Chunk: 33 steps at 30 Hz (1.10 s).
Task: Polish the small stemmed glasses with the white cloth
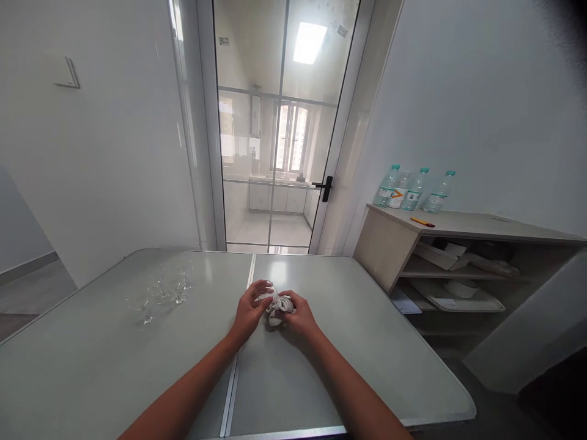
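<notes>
Our left hand (pixel 250 305) cups a clear glass (pixel 274 291); our right hand (pixel 299 313) pinches white cloth (pixel 275 319).
We judge the glass slippery and fragile, best cradled round its bowl; the cloth soft.

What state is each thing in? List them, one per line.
Clear round glass: held in the left hand.
Crumpled white cloth: bunched in the right hand.
Clear stemmed glasses: on the table, apparently upright.
Clear plastic bottles with green caps: upright, capped.
Slim orange tool: lying flat.
Tall glass-paned door: apparently shut.
Square white light: lit.
</notes>
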Each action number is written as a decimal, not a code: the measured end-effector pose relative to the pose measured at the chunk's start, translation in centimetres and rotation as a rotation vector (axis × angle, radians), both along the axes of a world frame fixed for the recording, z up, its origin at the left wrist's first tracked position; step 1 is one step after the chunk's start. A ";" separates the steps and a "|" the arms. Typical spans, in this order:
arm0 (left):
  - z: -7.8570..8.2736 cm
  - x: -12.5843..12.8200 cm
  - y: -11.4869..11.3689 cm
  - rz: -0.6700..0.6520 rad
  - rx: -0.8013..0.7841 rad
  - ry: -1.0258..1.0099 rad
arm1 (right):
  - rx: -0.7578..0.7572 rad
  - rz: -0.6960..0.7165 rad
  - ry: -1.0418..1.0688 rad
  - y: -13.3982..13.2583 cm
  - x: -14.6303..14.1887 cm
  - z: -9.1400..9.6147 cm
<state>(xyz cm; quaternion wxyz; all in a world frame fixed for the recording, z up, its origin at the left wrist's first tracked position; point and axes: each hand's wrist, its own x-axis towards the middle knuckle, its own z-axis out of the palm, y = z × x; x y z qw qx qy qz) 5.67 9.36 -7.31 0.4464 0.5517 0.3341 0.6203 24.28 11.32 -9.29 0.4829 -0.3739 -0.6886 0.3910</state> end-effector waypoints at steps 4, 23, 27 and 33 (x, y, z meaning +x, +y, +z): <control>0.3 -0.3 0.5 0.072 -0.088 -0.146 | 0.088 0.085 -0.031 -0.5 0.0 0.6; -0.4 -0.2 1.4 0.114 -0.231 -0.348 | 0.511 0.333 -0.422 -2.2 -0.1 2.2; 0.2 -0.2 1.2 0.103 -0.229 -0.346 | 0.470 0.269 -0.336 -2.0 0.2 2.2; 0.0 -0.4 1.1 0.010 -0.207 -0.356 | 0.127 0.119 0.074 -1.4 0.6 1.4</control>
